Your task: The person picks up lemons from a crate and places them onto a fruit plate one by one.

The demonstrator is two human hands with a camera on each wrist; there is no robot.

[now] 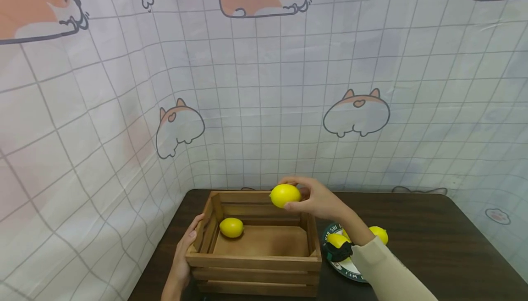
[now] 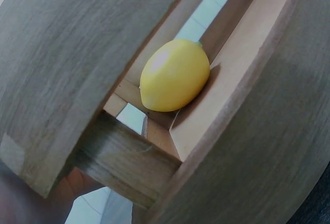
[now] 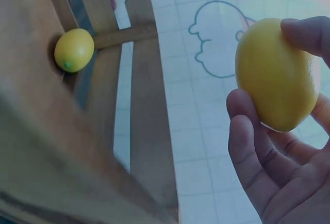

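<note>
A wooden slatted crate point(image 1: 253, 260) stands on the dark table. My left hand point(image 1: 183, 255) grips its left side, the fingertips at the top edge; in the left wrist view only part of that hand shows, at the lower left. My right hand point(image 1: 315, 200) pinches a yellow lemon point(image 1: 285, 195) between thumb and fingers, above the crate's back right part. The right wrist view shows this held lemon point(image 3: 277, 74) up close, beyond the crate's rim. Another lemon point(image 1: 232, 227) lies inside the crate, in its left part, and appears in the left wrist view point(image 2: 175, 75).
Right of the crate stands a round plate point(image 1: 344, 271) with a dark green patterned rim, holding several lemons point(image 1: 378, 234), partly hidden by the right forearm and its wrist camera. The brown table point(image 1: 429, 241) reaches back to a grid-patterned curtain point(image 1: 264, 85) with cartoon dogs.
</note>
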